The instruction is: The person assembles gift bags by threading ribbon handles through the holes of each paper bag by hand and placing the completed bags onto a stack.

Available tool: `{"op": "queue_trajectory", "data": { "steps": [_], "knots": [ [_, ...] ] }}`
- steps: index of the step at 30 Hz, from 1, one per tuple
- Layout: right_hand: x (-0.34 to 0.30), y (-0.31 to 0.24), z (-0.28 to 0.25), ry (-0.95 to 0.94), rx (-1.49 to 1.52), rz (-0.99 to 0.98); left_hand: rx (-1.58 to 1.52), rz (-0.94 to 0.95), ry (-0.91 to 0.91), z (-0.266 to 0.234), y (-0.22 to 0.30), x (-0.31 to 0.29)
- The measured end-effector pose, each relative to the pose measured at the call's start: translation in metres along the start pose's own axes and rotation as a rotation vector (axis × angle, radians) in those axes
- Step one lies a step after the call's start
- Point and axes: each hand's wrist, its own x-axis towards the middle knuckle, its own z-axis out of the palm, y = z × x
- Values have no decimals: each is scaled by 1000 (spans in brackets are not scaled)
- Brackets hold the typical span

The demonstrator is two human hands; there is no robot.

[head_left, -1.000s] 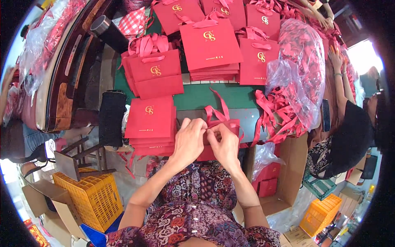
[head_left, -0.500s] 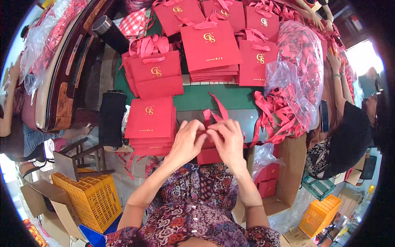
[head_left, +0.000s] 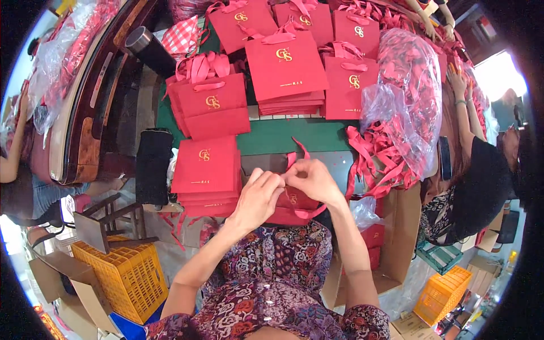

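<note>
Close together at the table's near edge, my left hand (head_left: 260,195) and my right hand (head_left: 311,180) are both closed in a pinch on a red ribbon (head_left: 293,158). Its loose ends stick up beyond my fingers, and another length curves below the right hand. Under my hands lies a small red paper bag (head_left: 296,199), partly covered by them. How the ribbon passes through the bag is hidden by my fingers. Left of my hands sits a stack of flat red paper bags (head_left: 205,170) with gold emblems. A heap of loose red ribbons (head_left: 377,161) lies to the right.
Red bags with ribbon handles (head_left: 286,65) stand in piles farther back. A clear plastic sack of ribbons (head_left: 411,85) lies right, above an open cardboard box (head_left: 401,243). A black tumbler (head_left: 150,51) and folded dark cloth (head_left: 154,167) are left. Co-workers' arms (head_left: 464,107) reach in at right.
My right hand has shifted slightly and turned, its fingers curling more tightly. More of the bag under my hands now shows, and a ribbon length hangs below the right hand.
</note>
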Motion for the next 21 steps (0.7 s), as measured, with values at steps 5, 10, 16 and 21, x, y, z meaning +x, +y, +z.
{"op": "queue_trajectory", "data": {
  "steps": [5, 10, 16, 21],
  "knots": [
    [13, 17, 11, 332, 315, 32, -92, -176, -22, 0, -2, 6],
    [7, 0, 1, 307, 36, -219, -100, -356, 40, 7, -6, 11],
    [-1, -5, -3, 322, -441, -126, -84, -389, 58, 10, -2, 14],
    [5, 8, 13, 361, -529, -172, 6, -317, 219, 15, -4, 22]
  ]
}}
